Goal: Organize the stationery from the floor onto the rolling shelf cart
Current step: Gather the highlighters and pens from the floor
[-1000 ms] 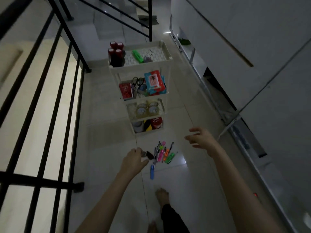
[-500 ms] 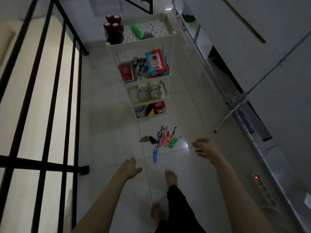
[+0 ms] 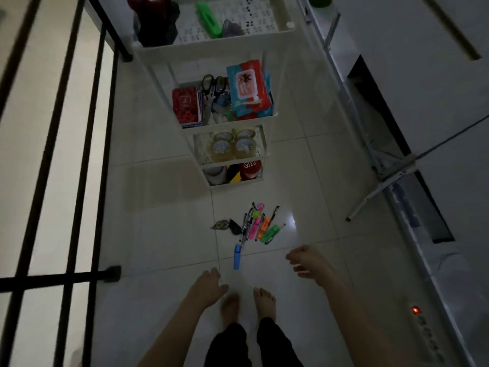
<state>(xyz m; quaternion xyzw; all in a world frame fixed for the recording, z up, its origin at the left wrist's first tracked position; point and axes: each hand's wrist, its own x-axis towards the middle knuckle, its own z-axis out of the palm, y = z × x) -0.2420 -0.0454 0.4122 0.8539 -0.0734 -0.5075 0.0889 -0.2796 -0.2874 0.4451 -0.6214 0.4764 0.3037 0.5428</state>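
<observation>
Down at the bottom of the view, the person's two bare feet (image 3: 248, 305) are standing on the pale tiled floor (image 3: 158, 234). Just above them the left hand (image 3: 207, 286) is hanging with loosely curled fingers, grasping nothing, and the right hand (image 3: 308, 262) is hovering with relaxed fingers, likewise holding nothing. Between the hands, a little farther out, a blue marker (image 3: 237, 256) is lying alone. Beyond it a heap of pens and highlighters (image 3: 260, 225) (pink, orange and green among them) is resting on the floor, with a correction tape (image 3: 220, 224) and a small dark object (image 3: 235, 226) just beside its left edge. Farther still, the white rolling shelf cart (image 3: 230, 53) is standing, carrying tape rolls (image 3: 234, 145), scissors (image 3: 213, 87), a red notebook (image 3: 186, 105) and a green stapler (image 3: 209, 19) on its tiers. A black railing (image 3: 79, 128) is running along the left.
</observation>
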